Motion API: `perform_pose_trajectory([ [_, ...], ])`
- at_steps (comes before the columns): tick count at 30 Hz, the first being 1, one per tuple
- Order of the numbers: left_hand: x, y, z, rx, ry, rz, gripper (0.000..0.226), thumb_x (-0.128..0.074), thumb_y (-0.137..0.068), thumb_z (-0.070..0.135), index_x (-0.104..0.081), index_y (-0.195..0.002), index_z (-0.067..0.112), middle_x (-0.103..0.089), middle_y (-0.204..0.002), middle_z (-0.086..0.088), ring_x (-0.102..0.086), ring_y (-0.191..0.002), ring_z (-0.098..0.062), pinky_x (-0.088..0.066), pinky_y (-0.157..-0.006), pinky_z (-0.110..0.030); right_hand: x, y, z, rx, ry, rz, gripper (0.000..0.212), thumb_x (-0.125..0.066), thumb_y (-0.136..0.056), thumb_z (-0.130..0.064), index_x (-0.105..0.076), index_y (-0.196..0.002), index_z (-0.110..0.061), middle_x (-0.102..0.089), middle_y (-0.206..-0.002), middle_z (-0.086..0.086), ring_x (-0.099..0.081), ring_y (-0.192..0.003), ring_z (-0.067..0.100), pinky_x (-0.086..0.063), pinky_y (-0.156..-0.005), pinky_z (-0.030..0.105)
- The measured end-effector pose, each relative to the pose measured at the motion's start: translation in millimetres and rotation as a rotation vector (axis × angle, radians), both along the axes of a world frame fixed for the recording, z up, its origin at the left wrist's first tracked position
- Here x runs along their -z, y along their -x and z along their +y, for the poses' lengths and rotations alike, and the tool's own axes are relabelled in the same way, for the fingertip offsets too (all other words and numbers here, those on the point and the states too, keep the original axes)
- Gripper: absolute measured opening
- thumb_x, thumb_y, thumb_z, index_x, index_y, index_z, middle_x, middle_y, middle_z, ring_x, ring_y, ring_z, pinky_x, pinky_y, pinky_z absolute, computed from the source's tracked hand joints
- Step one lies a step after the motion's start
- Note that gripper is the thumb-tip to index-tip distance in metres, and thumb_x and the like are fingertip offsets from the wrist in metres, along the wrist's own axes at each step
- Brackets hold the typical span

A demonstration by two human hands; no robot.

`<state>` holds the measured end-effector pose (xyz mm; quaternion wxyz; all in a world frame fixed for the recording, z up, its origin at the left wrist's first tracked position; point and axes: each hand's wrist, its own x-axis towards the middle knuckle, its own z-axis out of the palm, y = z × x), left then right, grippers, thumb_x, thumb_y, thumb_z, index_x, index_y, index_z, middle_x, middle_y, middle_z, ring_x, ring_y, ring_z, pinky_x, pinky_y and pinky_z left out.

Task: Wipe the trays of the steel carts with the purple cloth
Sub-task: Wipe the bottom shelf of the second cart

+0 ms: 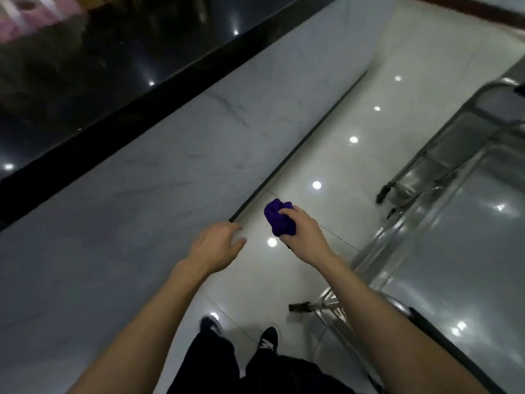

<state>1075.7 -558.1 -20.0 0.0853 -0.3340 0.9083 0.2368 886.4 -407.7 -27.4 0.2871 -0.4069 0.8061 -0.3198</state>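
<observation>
Here the purple cloth (279, 218) is bunched into a ball and grasped in the right hand (302, 226), whose fingers (286, 212) are curled over it; it is held in the air above the pale floor (335, 155), well apart from any tray. The left hand (216, 243) is carried beside it with fingers loosely extended and nothing held. Both bare forearms are stretched forward from the bottom of the view.

To the right, the nearer steel cart (443, 251) is seen from above, its top tray (468, 251) shiny and reflecting ceiling lights, with a dark wheel (298, 307) low at its near corner. A second cart (466, 132) is parked further off along the same side, partly cut by the edge of the view. To the left, a long grey marble bench (170, 172) with a dark edge strip is passed, and a black glossy surface (85, 66) lies beyond it. Dark trousers and shoes (267, 341) are visible below.

As for progress, no wiping is being done at this moment: the cloth is not in contact with either cart. Whether any tray has been cleaned cannot be told from the shine alone, so the wiping is judged to be still ahead or only partly done
</observation>
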Motion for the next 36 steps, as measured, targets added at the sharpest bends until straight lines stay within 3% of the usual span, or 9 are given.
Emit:
perform_pose_trajectory([
  [8,11,134,-97,0.294,-0.046,0.101,0.050,-0.053,-0.099,0.047,-0.055,-0.141,0.019,-0.057,-0.143,-0.004,-0.053,-0.130,-0.023,-0.043,-0.107,-0.038,-2,80,-25,0.371,-0.044,0.015,0.063,-0.075,-0.078,-0.005,-0.057,-0.135,-0.024,-0.052,-0.137,-0.005,-0.055,-0.117,0.020,-0.054,-0.093,0.041],
  [14,-6,233,-142,0.549,-0.060,0.132,0.047,-0.053,-0.099,0.047,-0.057,-0.138,0.021,-0.059,-0.140,-0.001,-0.054,-0.129,-0.022,-0.044,-0.106,-0.043,-16,116,-34,0.657,-0.036,0.019,0.058,-0.077,-0.077,-0.008,-0.059,-0.131,-0.023,-0.057,-0.123,-0.006,-0.061,-0.104,0.020,-0.055,-0.085,0.038],
  [16,-12,267,-140,0.642,-0.048,0.132,0.047,-0.052,-0.099,0.048,-0.056,-0.139,0.023,-0.059,-0.139,0.001,-0.054,-0.128,-0.021,-0.046,-0.104,-0.043,-17,124,-31,0.759,-0.016,0.011,0.057,-0.076,-0.077,-0.007,-0.060,-0.130,-0.023,-0.056,-0.121,-0.008,-0.061,-0.103,0.018,-0.055,-0.082,0.035],
  [20,-11,337,-123,0.828,-0.044,0.113,0.048,-0.048,-0.100,0.050,-0.054,-0.141,0.027,-0.058,-0.140,0.004,-0.055,-0.126,-0.019,-0.047,-0.102,-0.041,-10,147,-19,0.919,-0.045,0.000,0.064,-0.077,-0.075,-0.009,-0.058,-0.134,-0.025,-0.051,-0.124,-0.014,-0.055,-0.110,0.013,-0.052,-0.092,0.033],
  [26,4,446,-89,1.013,-0.012,0.064,0.048,-0.047,-0.099,0.053,-0.053,-0.141,0.031,-0.058,-0.139,0.007,-0.056,-0.122,-0.017,-0.048,-0.100,-0.036,18,208,3,1.090,-0.039,-0.021,0.062,-0.078,-0.071,-0.006,-0.062,-0.129,-0.022,-0.054,-0.130,-0.007,-0.055,-0.115,0.014,-0.046,-0.094,0.025],
  [32,5,543,-74,1.129,0.032,0.015,0.047,-0.048,-0.099,0.053,-0.055,-0.139,0.030,-0.058,-0.139,0.007,-0.056,-0.124,-0.017,-0.047,-0.101,-0.036,29,276,18,1.180,-0.069,-0.089,0.067,-0.077,-0.076,-0.008,-0.055,-0.137,-0.024,-0.047,-0.144,-0.004,-0.051,-0.126,0.017,-0.048,-0.104,0.037],
  [36,3,594,-50,1.229,0.030,-0.001,0.046,-0.048,-0.100,0.051,-0.054,-0.140,0.029,-0.058,-0.138,0.006,-0.056,-0.123,-0.015,-0.047,-0.101,-0.034,26,304,25,1.265,-0.058,-0.093,0.067,-0.078,-0.077,-0.009,-0.055,-0.138,-0.025,-0.048,-0.145,-0.004,-0.051,-0.126,0.016,-0.048,-0.106,0.037],
])
